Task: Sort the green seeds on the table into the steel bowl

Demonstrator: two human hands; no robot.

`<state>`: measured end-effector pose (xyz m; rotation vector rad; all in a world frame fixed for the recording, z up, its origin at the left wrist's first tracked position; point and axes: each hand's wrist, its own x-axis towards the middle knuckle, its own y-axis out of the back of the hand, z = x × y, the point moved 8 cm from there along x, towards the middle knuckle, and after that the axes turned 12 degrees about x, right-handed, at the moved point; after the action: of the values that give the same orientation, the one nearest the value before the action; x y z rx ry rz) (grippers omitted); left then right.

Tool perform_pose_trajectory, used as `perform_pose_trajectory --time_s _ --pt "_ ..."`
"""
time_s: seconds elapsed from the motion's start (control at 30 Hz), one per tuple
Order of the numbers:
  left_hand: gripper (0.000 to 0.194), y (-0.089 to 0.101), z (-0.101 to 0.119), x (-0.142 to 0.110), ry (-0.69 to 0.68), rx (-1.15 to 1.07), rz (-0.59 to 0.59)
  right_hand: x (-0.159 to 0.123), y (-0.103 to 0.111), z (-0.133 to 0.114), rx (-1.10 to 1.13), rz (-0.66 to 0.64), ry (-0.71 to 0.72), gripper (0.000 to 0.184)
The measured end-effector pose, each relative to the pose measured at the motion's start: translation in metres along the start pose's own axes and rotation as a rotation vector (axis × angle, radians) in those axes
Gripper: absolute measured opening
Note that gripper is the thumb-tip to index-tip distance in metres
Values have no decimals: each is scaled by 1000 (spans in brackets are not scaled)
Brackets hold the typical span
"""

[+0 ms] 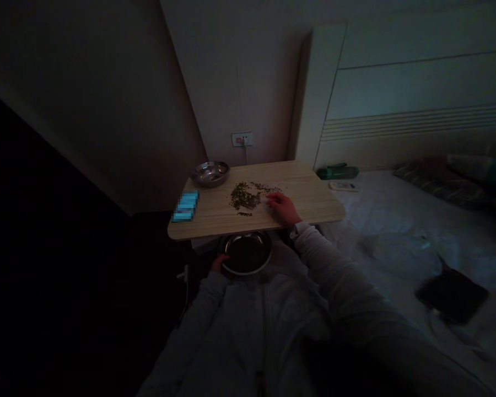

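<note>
Small dark grains or seeds (243,196) lie spread in a loose patch on a light wooden tabletop (310,204). At the right edge of the patch is my right hand (284,208), its fingers curled and drawn together low over the wood; whatever may be between the fingertips is too small to make out. Below the near edge of the table, my left hand (220,263) grips the left rim of a round metal bowl (248,271) over my lap. The bowl's inside is dark, and its contents cannot be told.
Another metal bowl (210,174) stands at the table's back left corner, with a lit phone (186,206) in front of it. A wall socket (242,139) with a plugged cord is behind. To the right, a green bottle (338,172) and a remote (344,187) lie on the bed (355,215).
</note>
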<state>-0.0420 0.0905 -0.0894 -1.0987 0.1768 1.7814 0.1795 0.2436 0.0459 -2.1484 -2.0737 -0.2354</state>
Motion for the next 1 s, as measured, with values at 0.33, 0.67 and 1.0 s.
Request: perform_pose_trajectory --time_s 0.33,0.67,1.0 --pt "42 -4 -2 0 30 -11 -14 -4 6 -5 -143 75 11 23" --pt "30 6 -2 11 10 -10 -14 -2 5 0 -113 36 40 19" --pt "33 10 -6 28 -3 0 -65 -2 4 1 -65 16 40 18"
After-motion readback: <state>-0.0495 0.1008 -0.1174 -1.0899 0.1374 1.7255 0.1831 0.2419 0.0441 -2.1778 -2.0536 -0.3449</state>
